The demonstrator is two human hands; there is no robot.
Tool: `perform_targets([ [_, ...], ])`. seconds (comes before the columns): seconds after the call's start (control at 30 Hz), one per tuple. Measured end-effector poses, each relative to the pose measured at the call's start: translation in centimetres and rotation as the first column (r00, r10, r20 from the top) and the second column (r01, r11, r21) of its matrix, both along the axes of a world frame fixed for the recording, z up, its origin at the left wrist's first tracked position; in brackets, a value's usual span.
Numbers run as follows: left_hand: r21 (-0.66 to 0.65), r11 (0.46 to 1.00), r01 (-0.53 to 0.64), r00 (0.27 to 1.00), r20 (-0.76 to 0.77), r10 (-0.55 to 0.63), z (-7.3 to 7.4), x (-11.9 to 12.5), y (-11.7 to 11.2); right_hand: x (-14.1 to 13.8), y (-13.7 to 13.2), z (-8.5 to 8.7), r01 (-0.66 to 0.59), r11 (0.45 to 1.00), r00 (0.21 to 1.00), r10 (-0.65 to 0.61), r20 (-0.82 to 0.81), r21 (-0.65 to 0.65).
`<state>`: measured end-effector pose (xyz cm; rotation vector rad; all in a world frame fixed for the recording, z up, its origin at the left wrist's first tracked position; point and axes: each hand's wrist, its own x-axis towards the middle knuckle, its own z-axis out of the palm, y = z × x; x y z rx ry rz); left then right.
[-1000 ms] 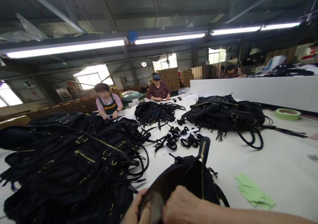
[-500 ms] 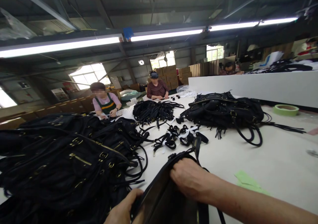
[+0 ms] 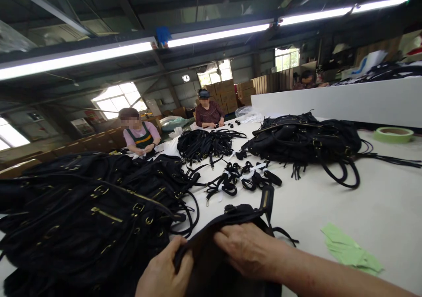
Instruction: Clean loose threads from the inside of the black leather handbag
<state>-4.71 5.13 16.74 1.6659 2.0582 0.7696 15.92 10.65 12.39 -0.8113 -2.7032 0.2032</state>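
A black handbag (image 3: 231, 215) lies on the white table (image 3: 379, 209) right in front of me, its mouth held open. My left hand (image 3: 163, 270) grips the near left rim of the bag with the fingers curled over the edge. My right hand (image 3: 245, 248) lies over the right side of the opening, fingers pressed down on the rim. A strap with a gold zipper (image 3: 267, 198) sticks up behind the bag.
A big heap of black bags (image 3: 82, 209) fills the left. Another pile (image 3: 306, 141) and bundled straps (image 3: 244, 178) lie farther back. Green paper slips (image 3: 349, 248) and a tape roll (image 3: 393, 134) sit at right. Two people (image 3: 138, 132) work at the far end.
My right hand slid forward along the bag's rim and came back nearer; my left hand rose higher into view on the left edge. The bag's mouth has been pulled open.
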Motion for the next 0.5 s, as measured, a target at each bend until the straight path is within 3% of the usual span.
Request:
perform_targets([
  [0.1, 0.013, 0.999, 0.045, 0.998, 0.052, -0.045, -0.5, 0.9, 0.3, -1.1, 0.9, -0.4, -0.035, 0.998, 0.999, 0.035, 0.001, 0.060],
  [0.23, -0.012, 0.994, 0.110, 0.987, 0.122, -0.108, -0.7, 0.6, 0.4, -2.3, 1.2, -1.4, -0.022, 0.998, 0.986, 0.012, 0.169, 0.057],
  [0.4, -0.069, 0.986, 0.152, 0.988, 0.019, -0.151, -0.3, 0.5, 0.3, -2.2, 0.5, -1.0, -0.027, 0.998, 0.997, 0.023, 0.069, 0.050],
  [0.5, -0.032, 0.982, 0.188, 0.978, -0.090, -0.190, -0.3, 1.1, 0.0, -2.1, 0.0, -1.0, -0.041, 0.999, 0.987, 0.037, 0.158, 0.025],
])
